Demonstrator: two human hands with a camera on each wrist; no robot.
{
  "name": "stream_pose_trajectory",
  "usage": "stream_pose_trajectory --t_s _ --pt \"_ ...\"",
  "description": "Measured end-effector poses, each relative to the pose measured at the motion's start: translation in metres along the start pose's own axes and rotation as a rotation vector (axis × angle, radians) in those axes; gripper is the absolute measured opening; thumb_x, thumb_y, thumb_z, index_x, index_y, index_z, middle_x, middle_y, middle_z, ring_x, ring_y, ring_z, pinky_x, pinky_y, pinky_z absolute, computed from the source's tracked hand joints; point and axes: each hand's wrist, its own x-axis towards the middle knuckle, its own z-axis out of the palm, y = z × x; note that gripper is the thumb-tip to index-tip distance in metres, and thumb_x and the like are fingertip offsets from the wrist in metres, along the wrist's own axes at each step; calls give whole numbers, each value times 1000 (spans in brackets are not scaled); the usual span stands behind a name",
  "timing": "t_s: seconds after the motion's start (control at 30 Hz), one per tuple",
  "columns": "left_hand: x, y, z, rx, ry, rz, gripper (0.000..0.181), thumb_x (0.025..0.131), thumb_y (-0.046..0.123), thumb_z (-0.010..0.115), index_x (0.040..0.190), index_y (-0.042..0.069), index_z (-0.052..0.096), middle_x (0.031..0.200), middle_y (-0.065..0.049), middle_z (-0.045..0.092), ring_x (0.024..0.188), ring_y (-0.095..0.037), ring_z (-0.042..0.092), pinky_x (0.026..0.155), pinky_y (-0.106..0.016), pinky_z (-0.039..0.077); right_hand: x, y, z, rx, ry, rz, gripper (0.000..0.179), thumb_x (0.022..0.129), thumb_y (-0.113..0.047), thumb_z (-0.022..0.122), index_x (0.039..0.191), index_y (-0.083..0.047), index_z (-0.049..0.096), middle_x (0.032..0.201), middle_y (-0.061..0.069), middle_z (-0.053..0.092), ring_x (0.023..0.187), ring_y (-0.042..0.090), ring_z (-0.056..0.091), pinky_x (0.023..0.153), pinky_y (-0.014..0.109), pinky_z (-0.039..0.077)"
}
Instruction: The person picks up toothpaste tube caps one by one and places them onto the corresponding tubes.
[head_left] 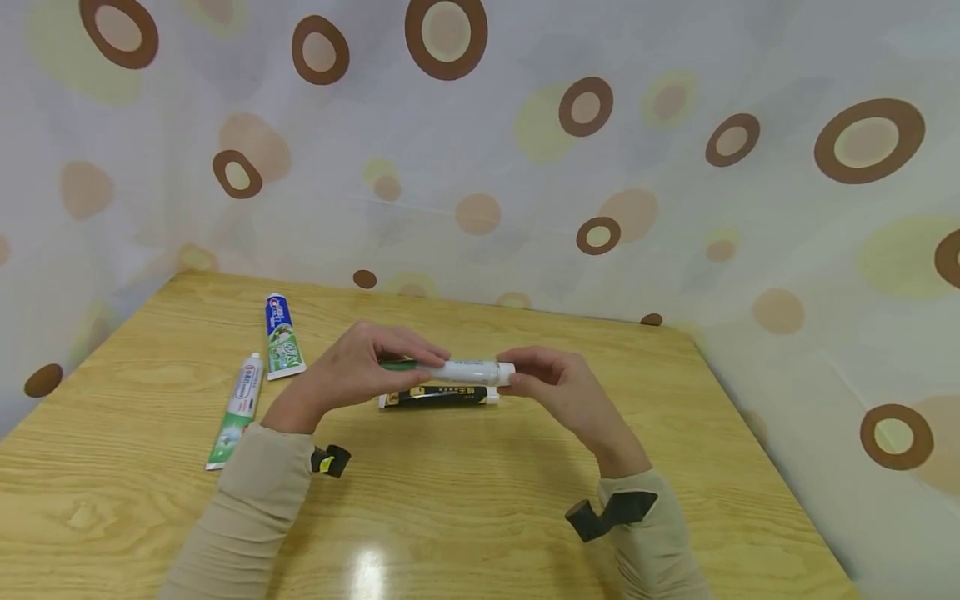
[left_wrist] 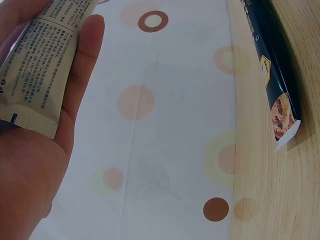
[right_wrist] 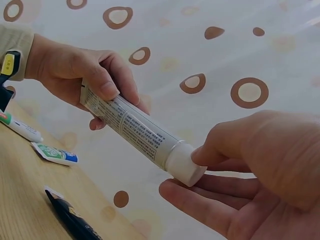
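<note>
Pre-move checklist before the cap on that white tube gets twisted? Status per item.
1. Left hand grips the tail end of the white tube: ok, fingers and thumb are curled round it.
2. Right hand on the white cap: ok, thumb and fingers pinch it.
3. Tube held clear of the table: ok, it is above the black tube.
4. Cap on the tube: ok, seated; how tight, cannot tell.
5. Two green-and-white tubes out of the way: ok, they lie to the left on the table.
6. Tube contents level: cannot tell.
</note>
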Motion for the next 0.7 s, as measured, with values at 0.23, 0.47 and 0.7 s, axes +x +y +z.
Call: stream_pose_trajectory --t_s 0.23,0.47,0.7 --pt "-1 0 0 5 4 4 20 88 9 75 107 14 79 115 -1 74 105 -13 69 81 -27 56 1 1 1 -36 38 -10 25 99 -12 61 122 -3 64 123 18 64 103 19 67 91 30 56" --pt "-1 -1 0 12 13 -10 21 87 9 76 107 17 79 115 1 74 106 -12 69 81 -27 56 4 3 1 23 13 -14 28 102 -14 56 123 3 60 123 22 60 102 33 69 90 37 57" --pt "-1 -1 1 13 24 3 20 88 11 76 107 17 79 115 1 74 104 -12 69 76 -27 56 2 3 1 -33 26 -15 30 97 -16 65 125 -8 62 127 12 63 111 26 66 91 32 56"
